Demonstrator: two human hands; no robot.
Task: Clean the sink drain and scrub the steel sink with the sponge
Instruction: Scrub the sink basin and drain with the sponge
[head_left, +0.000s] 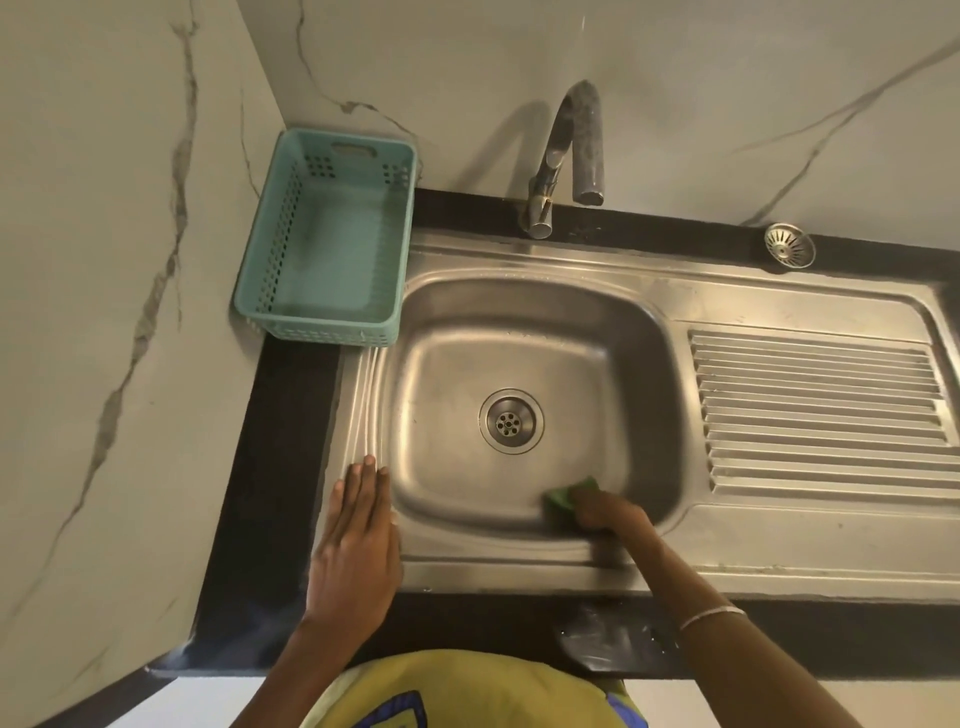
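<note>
Right hand (605, 512) grips a green sponge (563, 496) against the near wall of the steel sink (639, 322); left hand (358, 540) rests flat and open on the rim. Scrubbing seems underway; next, sweep toward the drain (511, 421), its strainer (789, 245) set aside.

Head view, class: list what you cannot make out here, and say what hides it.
- Sponge: mostly covered by the right hand and motion-blurred.
- Drainboard: far end cut off by the right edge.
- Dark object on the counter's front edge: blurred, unidentifiable.
- Strainer behind the sink: too small for detail.
</note>
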